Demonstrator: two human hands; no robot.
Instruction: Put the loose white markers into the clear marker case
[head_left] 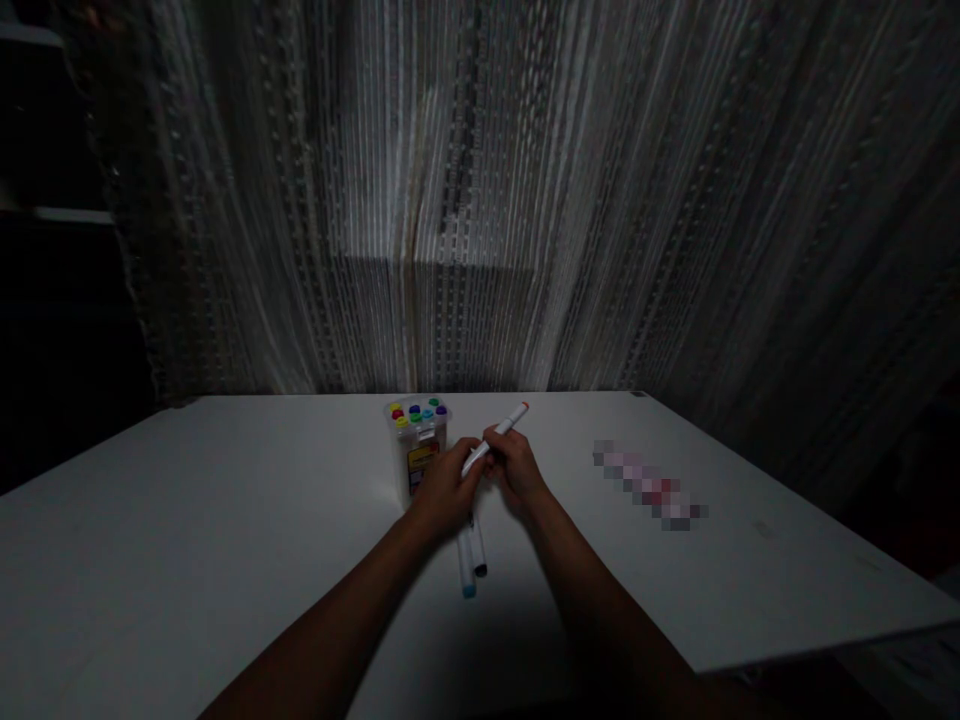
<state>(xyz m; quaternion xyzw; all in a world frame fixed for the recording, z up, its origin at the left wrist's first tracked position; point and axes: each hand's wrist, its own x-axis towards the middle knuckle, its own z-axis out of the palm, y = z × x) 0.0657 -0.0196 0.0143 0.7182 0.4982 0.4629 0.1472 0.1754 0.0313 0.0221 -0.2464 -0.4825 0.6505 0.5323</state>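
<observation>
Over the middle of the white table, both my hands are closed on one white marker (513,418) with a red-orange tip at its upper right end. My left hand (448,482) grips the lower end, and my right hand (517,464) pinches it around the middle. Just behind my left hand stands a clear plastic box (398,460) of markers with caps in several colours, partly hidden by that hand. Below my hands lie a marker with a blue end (466,570) and a marker with a black end (478,550), side by side.
The white table (225,530) reaches back to a striped string curtain (480,200). On its right part lies a blurred-out pinkish strip (649,485). The table's right edge runs diagonally towards the front, with a dark area beyond it. Dark shelves (52,130) stand at the far left.
</observation>
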